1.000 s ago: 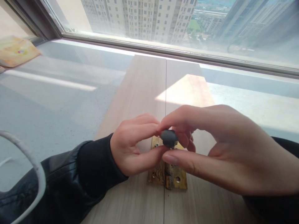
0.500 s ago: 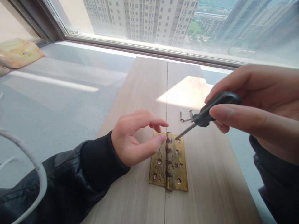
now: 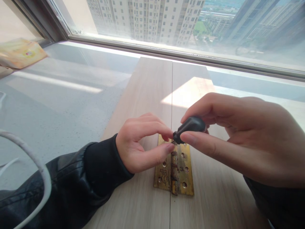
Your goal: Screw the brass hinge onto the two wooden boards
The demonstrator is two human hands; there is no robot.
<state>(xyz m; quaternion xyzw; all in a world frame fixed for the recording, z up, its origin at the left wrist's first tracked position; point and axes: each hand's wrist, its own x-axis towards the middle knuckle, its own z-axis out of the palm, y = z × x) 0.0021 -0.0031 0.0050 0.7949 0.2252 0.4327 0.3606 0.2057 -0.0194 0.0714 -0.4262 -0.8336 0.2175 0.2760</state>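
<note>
A brass hinge (image 3: 174, 171) lies flat across the seam of two pale wooden boards (image 3: 145, 95). My right hand (image 3: 238, 136) is closed on a small screwdriver with a black handle (image 3: 190, 126), its tip pointing down at the hinge's top edge. My left hand (image 3: 140, 144) pinches thumb and forefinger together right at the screwdriver's tip, above the hinge's upper left corner. What the pinch holds is hidden. Several empty screw holes show in both hinge leaves.
The boards rest on a grey stone window sill (image 3: 59, 95) below a large window (image 3: 181, 22). A yellow packet (image 3: 20, 54) lies at the far left. A white cable (image 3: 28, 152) curves in at the lower left. Black sleeves cover both my forearms.
My right hand has come back down and left from the raised position, bringing the screwdriver tip to the hinge top. My left fingers closed into a pinch at the tip. The loose screws are now hidden.
</note>
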